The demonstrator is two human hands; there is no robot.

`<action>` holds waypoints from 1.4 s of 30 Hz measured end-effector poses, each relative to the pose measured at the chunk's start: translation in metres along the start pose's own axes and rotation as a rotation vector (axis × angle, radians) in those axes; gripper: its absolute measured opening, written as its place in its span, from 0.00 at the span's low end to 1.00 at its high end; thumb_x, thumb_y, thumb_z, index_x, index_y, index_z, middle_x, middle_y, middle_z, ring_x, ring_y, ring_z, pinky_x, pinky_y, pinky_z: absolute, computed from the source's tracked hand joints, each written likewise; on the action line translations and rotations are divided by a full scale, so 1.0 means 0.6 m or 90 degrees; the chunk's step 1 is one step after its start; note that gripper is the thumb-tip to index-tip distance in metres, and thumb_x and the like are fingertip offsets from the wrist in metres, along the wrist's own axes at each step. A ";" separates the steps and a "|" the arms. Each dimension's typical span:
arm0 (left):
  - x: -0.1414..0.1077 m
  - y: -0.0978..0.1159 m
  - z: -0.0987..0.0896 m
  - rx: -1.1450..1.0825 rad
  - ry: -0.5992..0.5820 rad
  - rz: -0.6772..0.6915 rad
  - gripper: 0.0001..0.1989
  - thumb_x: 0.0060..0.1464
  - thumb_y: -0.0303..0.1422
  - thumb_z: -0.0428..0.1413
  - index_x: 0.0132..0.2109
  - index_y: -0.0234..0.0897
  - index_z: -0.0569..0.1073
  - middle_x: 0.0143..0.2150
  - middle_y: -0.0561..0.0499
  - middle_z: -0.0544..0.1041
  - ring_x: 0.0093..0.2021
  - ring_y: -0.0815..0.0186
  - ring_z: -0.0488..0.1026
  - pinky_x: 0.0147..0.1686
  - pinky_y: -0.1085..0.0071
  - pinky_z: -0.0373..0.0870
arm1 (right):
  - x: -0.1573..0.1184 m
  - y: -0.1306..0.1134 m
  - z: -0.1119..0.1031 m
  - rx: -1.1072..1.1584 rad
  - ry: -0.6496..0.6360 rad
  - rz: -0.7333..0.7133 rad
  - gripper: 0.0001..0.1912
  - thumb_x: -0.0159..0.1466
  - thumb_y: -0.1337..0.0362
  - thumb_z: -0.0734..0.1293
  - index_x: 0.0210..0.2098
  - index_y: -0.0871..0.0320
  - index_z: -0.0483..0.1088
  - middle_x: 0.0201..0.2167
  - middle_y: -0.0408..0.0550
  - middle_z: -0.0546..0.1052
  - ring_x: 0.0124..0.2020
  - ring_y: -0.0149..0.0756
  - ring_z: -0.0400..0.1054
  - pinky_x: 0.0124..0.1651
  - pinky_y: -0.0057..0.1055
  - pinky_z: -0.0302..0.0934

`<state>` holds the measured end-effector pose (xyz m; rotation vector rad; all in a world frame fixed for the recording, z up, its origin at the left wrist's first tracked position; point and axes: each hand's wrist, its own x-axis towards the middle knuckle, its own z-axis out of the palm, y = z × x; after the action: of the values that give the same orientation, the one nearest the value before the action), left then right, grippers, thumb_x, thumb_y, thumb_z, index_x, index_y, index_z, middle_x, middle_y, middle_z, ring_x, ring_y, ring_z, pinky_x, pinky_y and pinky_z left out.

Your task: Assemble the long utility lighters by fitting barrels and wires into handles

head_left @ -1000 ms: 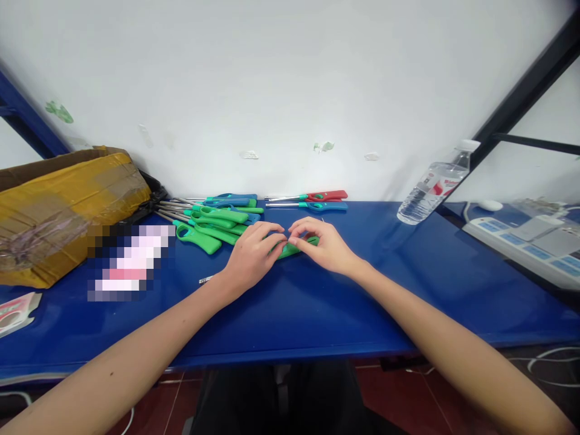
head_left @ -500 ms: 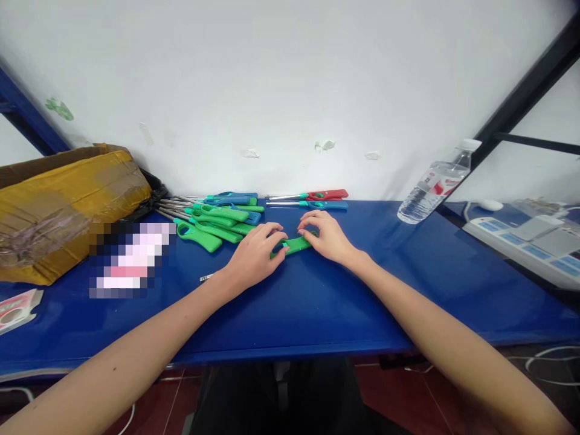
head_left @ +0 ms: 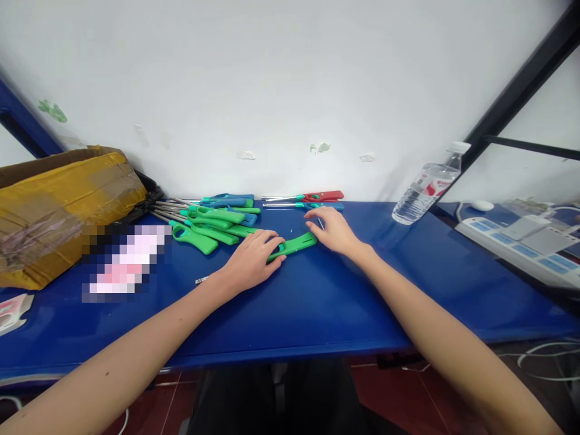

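My left hand [head_left: 254,260] is closed around the trigger end of a green long-nosed lighter [head_left: 299,243], which lies low over the blue table. The slotted handle of this lighter points right, and a metal tip shows beyond my left wrist. Just past the handle's end is my right hand [head_left: 334,231], fingers curved and apart. A thin pale line shows by its thumb; I cannot make out what it is. Left of my hands lies a pile of green and blue lighters [head_left: 202,241]. Behind them, red lighters [head_left: 324,196] and a blue lighter [head_left: 333,206] lie along the wall.
A taped cardboard box [head_left: 67,211] stands at the left, with a blurred-out pink and white item [head_left: 129,260] beside it. At the right are a water bottle [head_left: 426,190], a white mouse [head_left: 480,205] and a white power strip [head_left: 512,244]. The table edge [head_left: 290,359] runs in front.
My right hand has come off the lighter's handle and moved slightly right, so the handle and its slot now show. My left hand keeps its hold. The view has shifted slightly.
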<state>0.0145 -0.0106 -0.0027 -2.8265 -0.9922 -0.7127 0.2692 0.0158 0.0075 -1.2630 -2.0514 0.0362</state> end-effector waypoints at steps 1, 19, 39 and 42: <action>0.000 0.000 0.000 -0.002 -0.004 0.001 0.16 0.65 0.37 0.52 0.55 0.35 0.72 0.54 0.40 0.74 0.55 0.51 0.70 0.55 0.52 0.69 | 0.000 -0.003 -0.002 -0.005 -0.030 -0.030 0.08 0.65 0.65 0.65 0.40 0.57 0.76 0.42 0.53 0.80 0.47 0.47 0.71 0.55 0.46 0.63; 0.001 0.003 -0.005 -0.021 -0.048 0.019 0.16 0.65 0.34 0.53 0.56 0.32 0.73 0.50 0.41 0.77 0.54 0.53 0.70 0.57 0.53 0.67 | -0.005 -0.054 -0.009 -0.142 -0.227 -0.059 0.22 0.72 0.56 0.57 0.36 0.59 0.78 0.37 0.54 0.82 0.40 0.45 0.75 0.46 0.37 0.62; -0.002 -0.004 0.008 0.020 -0.039 -0.023 0.18 0.66 0.32 0.51 0.60 0.36 0.73 0.58 0.40 0.74 0.63 0.47 0.64 0.61 0.47 0.63 | -0.013 -0.040 0.003 -0.156 -0.309 -0.023 0.40 0.72 0.44 0.49 0.64 0.72 0.64 0.65 0.66 0.65 0.70 0.54 0.54 0.71 0.49 0.48; -0.003 -0.004 0.009 0.025 -0.038 -0.025 0.19 0.66 0.31 0.50 0.61 0.35 0.73 0.58 0.40 0.74 0.63 0.47 0.64 0.61 0.47 0.62 | -0.015 -0.040 0.004 -0.146 -0.324 -0.007 0.42 0.71 0.42 0.48 0.65 0.70 0.63 0.66 0.64 0.64 0.71 0.54 0.51 0.71 0.50 0.46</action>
<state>0.0142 -0.0086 -0.0083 -2.8174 -1.0620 -0.6081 0.2520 -0.0028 0.0098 -1.4972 -2.5537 0.1328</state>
